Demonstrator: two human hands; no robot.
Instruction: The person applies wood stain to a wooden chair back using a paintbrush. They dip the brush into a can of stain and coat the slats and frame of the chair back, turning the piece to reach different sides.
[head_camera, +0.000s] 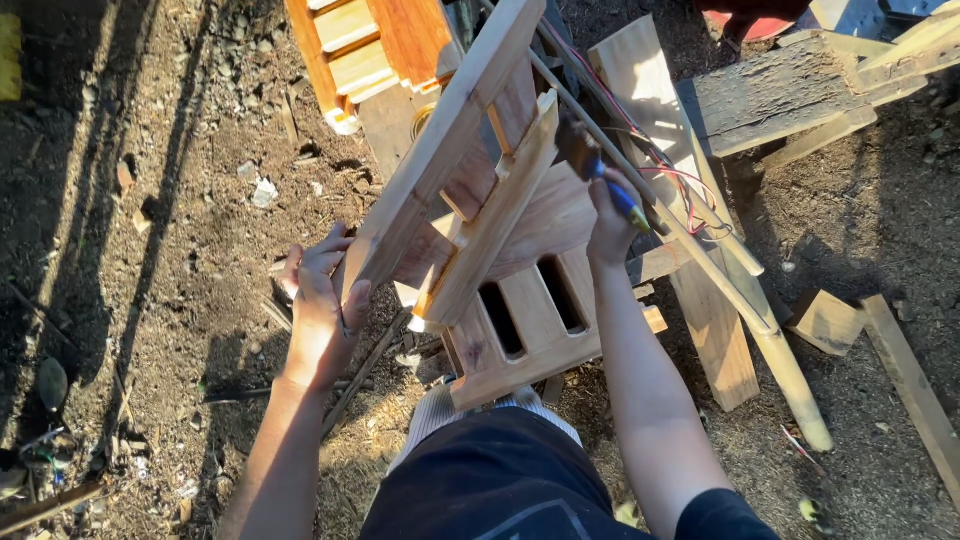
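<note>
The left hand (322, 305) is gripping the slatted wooden frame (480, 220) at eight o'clock; the right hand (610, 225) is clasping a blue-handled brush (600, 165), coating half-done, lower slats seemingly remaining.

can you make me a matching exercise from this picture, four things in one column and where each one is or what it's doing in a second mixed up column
Things
1. left hand
2. right hand
3. slatted bare wooden frame
4. small square wood offcut

Places or states
A. lying on the dirt at the right
B. gripping a blue-handled paintbrush
C. holding the frame's lower left edge
D. tilted up between both hands

Pairs: 1-C, 2-B, 3-D, 4-A
</note>
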